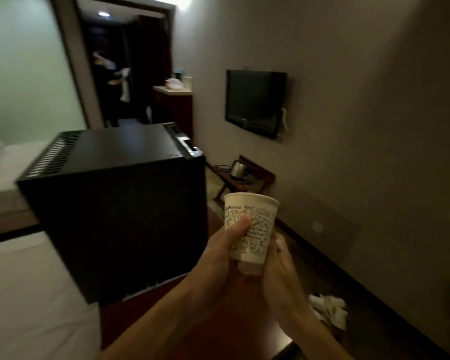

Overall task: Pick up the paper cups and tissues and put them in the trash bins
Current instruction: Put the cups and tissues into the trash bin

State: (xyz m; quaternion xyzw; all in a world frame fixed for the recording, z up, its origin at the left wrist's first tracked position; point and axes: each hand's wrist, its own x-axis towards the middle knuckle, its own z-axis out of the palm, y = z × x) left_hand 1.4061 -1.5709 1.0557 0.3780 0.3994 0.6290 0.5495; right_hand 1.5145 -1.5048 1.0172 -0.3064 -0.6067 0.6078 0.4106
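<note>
Because the paper cup (252, 224) is thin-walled and looks empty, I judge it very light and easy to crush: a hard squeeze at mid-wall would buckle it, while the rolled rim and the base are its stiffer parts. It is upright in the air in front of the person, just right of a black box-shaped fridge (115, 203). The left hand (218, 258) grips it around the middle, thumb pressed across the printed front and the other fingers hidden behind. A second white base seems to show beneath it, so there may be two cups nested, though blur makes that uncertain. The right hand (281, 276) lies against the lower right side of the cup; whether its fingers close on it I cannot tell. Crumpled tissues (327, 310) lie on the dark floor near the wall, lower right. They look soft and weightless, best gathered in a loose pinch or bunched in the palm. No bin is in view.
</note>
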